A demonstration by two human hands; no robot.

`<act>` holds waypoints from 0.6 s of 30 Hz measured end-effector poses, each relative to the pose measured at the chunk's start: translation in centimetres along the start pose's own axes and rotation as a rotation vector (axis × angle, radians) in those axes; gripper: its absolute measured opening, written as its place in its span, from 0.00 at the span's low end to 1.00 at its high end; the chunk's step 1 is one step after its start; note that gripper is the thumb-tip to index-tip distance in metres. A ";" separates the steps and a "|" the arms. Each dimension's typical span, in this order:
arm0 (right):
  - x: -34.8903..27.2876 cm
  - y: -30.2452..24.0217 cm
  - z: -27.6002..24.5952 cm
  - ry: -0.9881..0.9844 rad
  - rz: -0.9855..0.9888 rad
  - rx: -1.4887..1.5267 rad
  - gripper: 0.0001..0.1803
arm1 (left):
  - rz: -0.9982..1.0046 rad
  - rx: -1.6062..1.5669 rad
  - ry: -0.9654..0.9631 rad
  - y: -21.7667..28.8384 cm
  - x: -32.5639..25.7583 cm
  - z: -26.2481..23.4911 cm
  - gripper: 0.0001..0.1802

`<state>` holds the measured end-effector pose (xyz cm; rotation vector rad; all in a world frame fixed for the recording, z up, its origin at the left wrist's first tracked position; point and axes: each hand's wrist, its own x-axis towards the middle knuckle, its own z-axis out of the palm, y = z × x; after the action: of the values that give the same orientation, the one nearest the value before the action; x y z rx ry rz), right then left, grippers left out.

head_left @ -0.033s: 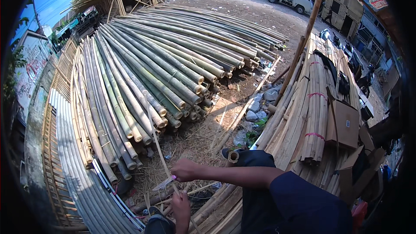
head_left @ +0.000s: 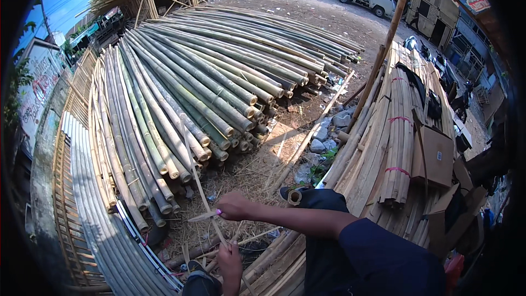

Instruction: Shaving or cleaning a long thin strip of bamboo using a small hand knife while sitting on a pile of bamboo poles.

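Bamboo strip: long, narrow, pale tan.

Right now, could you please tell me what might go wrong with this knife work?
The knife in the right hand crosses the thin strip in this view, and the bare left hand grips that strip lower down; a slip toward the body could cut it. The strip's long upper part also reaches up toward the bamboo poles, so it might catch on them or spring sideways.
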<state>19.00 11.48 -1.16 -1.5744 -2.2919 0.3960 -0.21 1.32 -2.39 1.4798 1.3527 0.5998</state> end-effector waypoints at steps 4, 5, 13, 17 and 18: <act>0.1 -0.5 0.4 0.165 0.076 0.052 0.12 | -0.103 -0.196 -0.038 2.8 -0.5 -0.9 0.13; -0.1 -1.3 0.9 0.238 0.072 0.126 0.13 | -0.146 -0.305 -0.069 3.0 -0.5 -1.1 0.13; -0.9 -1.6 1.1 0.089 0.049 0.057 0.11 | -0.178 -0.294 -0.133 3.3 -0.2 -1.0 0.12; -1.0 -2.6 1.4 -0.030 -0.039 0.023 0.12 | -0.301 -0.570 -0.161 2.7 0.4 -2.1 0.12; -0.5 -1.5 1.4 0.023 0.036 -0.006 0.12 | -0.218 -0.392 -0.129 0.9 0.5 -1.4 0.11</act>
<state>17.29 10.42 -1.85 -1.6175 -2.2524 0.3782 -0.87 2.37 -1.22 1.0231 1.1962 0.5788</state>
